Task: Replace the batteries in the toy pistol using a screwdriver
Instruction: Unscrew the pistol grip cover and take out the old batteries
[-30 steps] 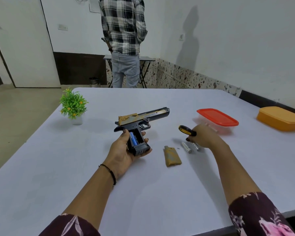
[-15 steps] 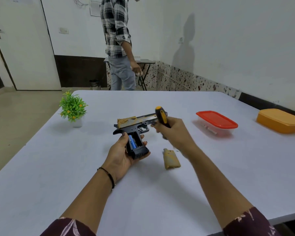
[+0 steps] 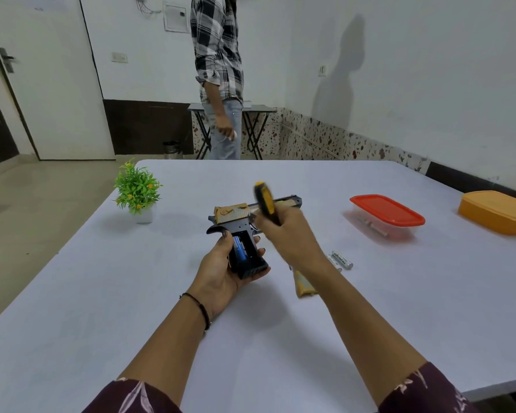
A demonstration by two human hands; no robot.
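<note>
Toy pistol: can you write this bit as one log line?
left hand: holds toy pistol, grip open, blue battery inside | right hand: holds screwdriver | cover, two batteries: on table

We find almost nothing to read here. The one printed thing is a line of dark lettering running along the silver battery point(image 3: 342, 259) that lies on the worktop point(image 3: 399, 308), just beside a second battery point(image 3: 332, 260). We see the lettering, but it is too small and too blurred to make out a single word or brand. The blue battery point(image 3: 239, 248) sitting in the open grip of the toy pistol point(image 3: 245, 231) shows us no legible marking either.
</note>
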